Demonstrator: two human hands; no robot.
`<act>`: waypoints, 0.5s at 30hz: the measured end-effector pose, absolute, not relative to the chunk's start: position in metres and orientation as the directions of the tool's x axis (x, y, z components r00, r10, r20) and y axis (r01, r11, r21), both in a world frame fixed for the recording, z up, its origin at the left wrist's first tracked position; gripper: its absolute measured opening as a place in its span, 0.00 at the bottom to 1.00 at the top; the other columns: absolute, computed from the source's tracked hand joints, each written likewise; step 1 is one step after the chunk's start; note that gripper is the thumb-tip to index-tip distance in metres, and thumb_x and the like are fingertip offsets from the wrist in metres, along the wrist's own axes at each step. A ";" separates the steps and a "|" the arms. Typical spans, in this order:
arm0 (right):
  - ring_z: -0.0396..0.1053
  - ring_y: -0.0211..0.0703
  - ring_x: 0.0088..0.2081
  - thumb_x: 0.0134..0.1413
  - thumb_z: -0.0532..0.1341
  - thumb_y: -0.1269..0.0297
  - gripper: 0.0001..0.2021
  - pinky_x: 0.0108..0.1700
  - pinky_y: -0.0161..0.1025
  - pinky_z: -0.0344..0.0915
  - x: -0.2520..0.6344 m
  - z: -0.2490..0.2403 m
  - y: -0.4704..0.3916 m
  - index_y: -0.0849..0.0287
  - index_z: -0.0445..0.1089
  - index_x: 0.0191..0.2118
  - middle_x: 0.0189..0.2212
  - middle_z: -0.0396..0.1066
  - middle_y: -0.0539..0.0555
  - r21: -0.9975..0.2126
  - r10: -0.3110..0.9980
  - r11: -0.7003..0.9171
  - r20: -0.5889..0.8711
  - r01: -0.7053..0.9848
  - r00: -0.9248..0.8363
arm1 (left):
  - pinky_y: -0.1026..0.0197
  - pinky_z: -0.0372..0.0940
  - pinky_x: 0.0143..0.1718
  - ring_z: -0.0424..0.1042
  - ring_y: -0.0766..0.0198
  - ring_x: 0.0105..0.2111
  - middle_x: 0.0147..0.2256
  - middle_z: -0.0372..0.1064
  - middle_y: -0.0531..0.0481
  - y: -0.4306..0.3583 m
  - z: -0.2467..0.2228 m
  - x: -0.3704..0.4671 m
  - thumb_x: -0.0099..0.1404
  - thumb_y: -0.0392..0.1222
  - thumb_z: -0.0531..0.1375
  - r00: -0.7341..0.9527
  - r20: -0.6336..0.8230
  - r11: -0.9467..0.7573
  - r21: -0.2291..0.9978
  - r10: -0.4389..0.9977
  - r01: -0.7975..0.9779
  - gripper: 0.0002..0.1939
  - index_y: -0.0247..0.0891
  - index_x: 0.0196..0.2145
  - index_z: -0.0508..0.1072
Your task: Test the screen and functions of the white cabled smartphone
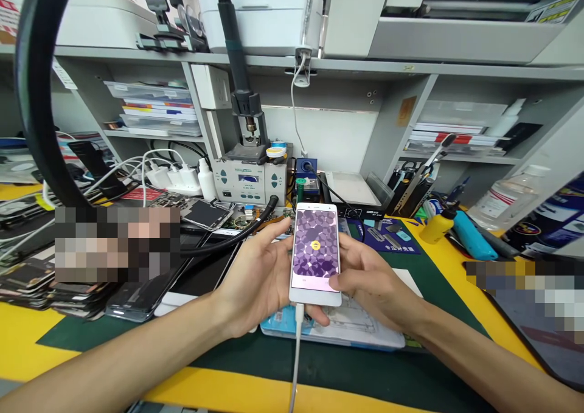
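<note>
A white smartphone (316, 297) is held up in front of me, its screen lit with a purple bubble pattern and a yellow symbol. My left hand (262, 273) supports it from the left side, with fingers reaching behind and one fingertip showing below. My right hand (371, 276) grips the right edge, and its thumb touches the lower right of the screen. A white charging cable (296, 358) is plugged into the phone's bottom end and hangs down toward me. Beneath the hands lies a flat blue-and-white package (356, 337) on the dark green mat (246, 361).
Stacked phone parts (27, 273) lie at the left. A grey soldering station (249, 182) stands behind the phone, and a thick black hose (41, 97) arches over the left side. Bottles such as a yellow one (438, 225) stand at the right, near a dark tablet-like panel (533, 322).
</note>
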State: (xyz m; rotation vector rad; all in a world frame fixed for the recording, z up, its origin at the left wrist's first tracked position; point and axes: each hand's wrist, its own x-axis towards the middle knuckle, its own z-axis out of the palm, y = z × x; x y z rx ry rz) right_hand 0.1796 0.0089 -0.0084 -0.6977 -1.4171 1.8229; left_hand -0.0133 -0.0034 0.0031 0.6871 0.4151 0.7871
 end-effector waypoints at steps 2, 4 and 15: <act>0.70 0.41 0.30 0.45 0.64 0.71 0.32 0.34 0.41 0.64 0.179 -0.008 0.009 0.57 0.60 0.59 0.44 0.74 0.57 -0.969 0.797 -0.127 0.027 -0.211 -0.604 | 0.40 0.71 0.36 0.73 0.45 0.40 0.43 0.70 0.34 -0.004 0.003 -0.013 0.72 0.58 0.45 0.641 -0.093 0.511 0.695 0.762 -0.506 0.29 0.32 0.57 0.63; 0.70 0.41 0.30 0.45 0.64 0.71 0.32 0.33 0.41 0.65 0.180 -0.008 0.009 0.57 0.60 0.59 0.46 0.73 0.58 -0.970 0.799 -0.122 0.032 -0.213 -0.601 | 0.40 0.71 0.35 0.73 0.45 0.39 0.42 0.70 0.35 -0.003 0.003 -0.012 0.72 0.58 0.45 0.637 -0.094 0.509 0.695 0.765 -0.508 0.28 0.32 0.54 0.65; 0.74 0.45 0.34 0.46 0.62 0.74 0.30 0.36 0.45 0.68 0.182 -0.010 0.011 0.56 0.61 0.59 0.49 0.72 0.59 -0.966 0.780 -0.130 0.038 -0.222 -0.625 | 0.41 0.70 0.37 0.72 0.40 0.43 0.50 0.68 0.30 -0.006 0.002 -0.013 0.73 0.58 0.42 0.657 -0.086 0.499 0.726 0.749 -0.474 0.31 0.29 0.57 0.64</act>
